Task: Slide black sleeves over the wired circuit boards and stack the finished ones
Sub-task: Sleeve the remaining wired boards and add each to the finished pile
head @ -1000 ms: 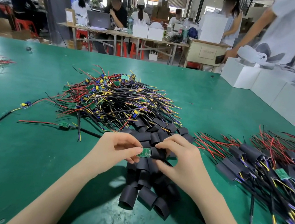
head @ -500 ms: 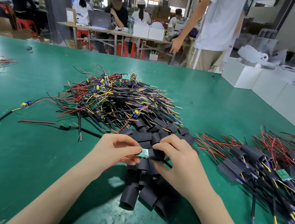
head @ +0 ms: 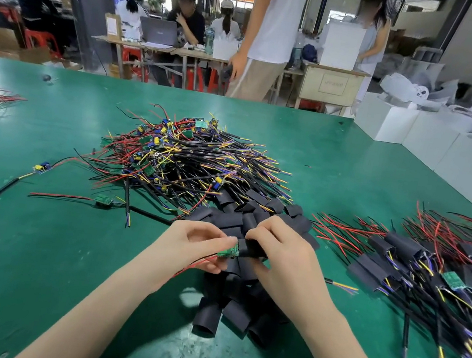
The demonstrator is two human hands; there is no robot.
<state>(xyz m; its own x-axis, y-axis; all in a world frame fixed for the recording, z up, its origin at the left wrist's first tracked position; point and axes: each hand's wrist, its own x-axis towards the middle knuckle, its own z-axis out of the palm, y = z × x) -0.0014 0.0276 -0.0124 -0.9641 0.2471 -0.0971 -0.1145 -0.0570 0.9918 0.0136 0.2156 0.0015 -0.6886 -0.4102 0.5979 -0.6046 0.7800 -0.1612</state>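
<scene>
Head view: our left hand [head: 197, 245] pinches the small green wired circuit board [head: 229, 251], its long axis running left-right into the black tubular sleeve [head: 251, 248] our right hand [head: 284, 257] grips; beyond lies the tangled unsleeved-board heap [head: 187, 161].

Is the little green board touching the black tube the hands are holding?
Touching. The head view shows the green board's end entering the black tube's open mouth, with no gap between them.

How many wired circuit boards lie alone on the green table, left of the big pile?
2: a blue and yellow board near the table's left side, and a green board nearer the hands. Others may be hidden in the big pile.
</scene>
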